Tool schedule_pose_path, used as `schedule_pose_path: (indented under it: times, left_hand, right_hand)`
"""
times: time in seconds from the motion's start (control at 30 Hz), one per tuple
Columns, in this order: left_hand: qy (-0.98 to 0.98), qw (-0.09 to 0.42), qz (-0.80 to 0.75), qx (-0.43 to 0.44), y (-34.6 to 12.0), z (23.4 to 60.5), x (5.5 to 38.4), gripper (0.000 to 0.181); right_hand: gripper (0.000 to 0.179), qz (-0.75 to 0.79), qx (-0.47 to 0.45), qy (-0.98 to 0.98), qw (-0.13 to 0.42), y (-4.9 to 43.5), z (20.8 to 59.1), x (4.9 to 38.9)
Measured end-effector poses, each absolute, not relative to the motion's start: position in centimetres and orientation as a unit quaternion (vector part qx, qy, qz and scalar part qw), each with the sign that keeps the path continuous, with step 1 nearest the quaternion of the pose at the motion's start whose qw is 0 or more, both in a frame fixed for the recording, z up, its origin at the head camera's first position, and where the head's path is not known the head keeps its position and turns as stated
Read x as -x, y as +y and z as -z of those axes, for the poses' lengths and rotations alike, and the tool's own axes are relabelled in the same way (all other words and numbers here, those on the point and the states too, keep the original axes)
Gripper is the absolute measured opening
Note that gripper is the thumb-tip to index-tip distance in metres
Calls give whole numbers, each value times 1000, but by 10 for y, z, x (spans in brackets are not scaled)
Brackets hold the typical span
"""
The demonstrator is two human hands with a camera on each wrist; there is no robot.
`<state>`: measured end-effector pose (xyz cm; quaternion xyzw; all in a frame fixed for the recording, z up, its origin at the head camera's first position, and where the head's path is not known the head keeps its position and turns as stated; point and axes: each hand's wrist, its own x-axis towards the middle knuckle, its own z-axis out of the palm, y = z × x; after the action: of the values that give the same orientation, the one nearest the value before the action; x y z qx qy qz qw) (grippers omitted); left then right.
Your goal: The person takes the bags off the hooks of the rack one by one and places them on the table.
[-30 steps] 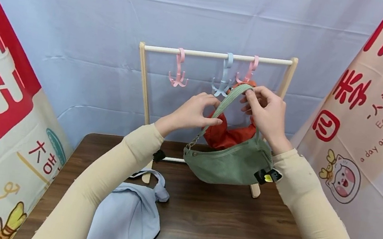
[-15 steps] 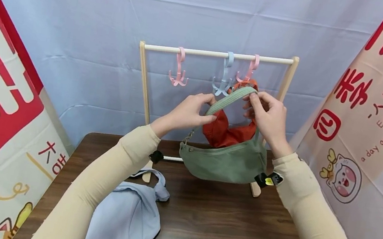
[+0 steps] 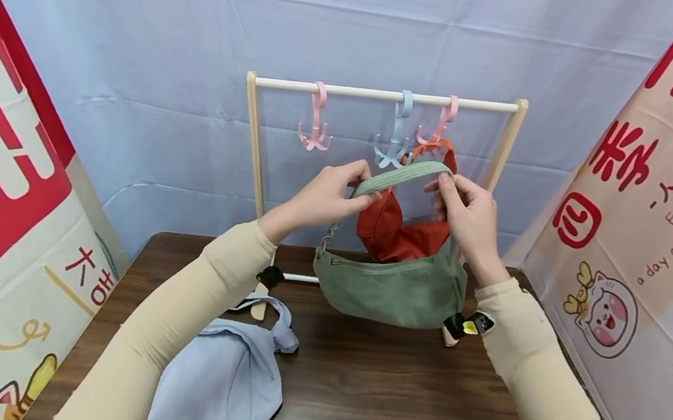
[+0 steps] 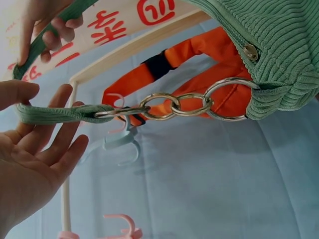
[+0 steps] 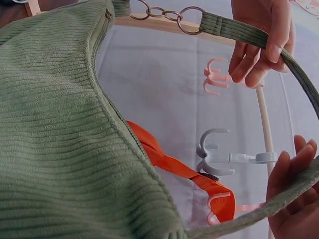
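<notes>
Green corduroy, front and centre! From the head view, we see the green bag [image 3: 392, 291] hanging before the rack [image 3: 360, 94], its strap [image 3: 403, 176] pinched by left grip [image 3: 328, 194] and right grip [image 3: 471, 216] alike. Behind hangs the orange bag [image 3: 393, 244]; the pale blue bag [image 3: 226, 382] lies on the desk [image 3: 385, 406]. Over to the left wrist: thumb and fingers clamped on strap, chain [image 4: 172, 104] stretched out. Right wrist now: a wide loop, bare blue hook [image 5: 234, 158] beyond. We judge this step as spreading the strap; next calls for lifting that open loop onto a hook.
</notes>
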<state>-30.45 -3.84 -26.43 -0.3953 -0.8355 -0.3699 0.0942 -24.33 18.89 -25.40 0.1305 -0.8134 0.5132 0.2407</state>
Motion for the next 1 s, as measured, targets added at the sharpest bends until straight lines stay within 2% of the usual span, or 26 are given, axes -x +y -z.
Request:
schedule_pose_path:
  times: [0.33,0.73,0.87,1.0]
  left_hand:
    - [-839,72,387,375,-42,268,302,6]
    - [-839,74,394,368,-46,272,299,7]
    - [-838,73,404,359,-47,274,298,8]
    - [-834,77,427,342,-48,277,297,9]
  right_hand:
    - [33,-523,-121,-813,225,190,265,243]
    - [37,-508,-115,-824,222,192,276,241]
    - [40,-524,-117,-817,211,197,284,248]
    - [34,-556,-109,-802,190,203,296,260]
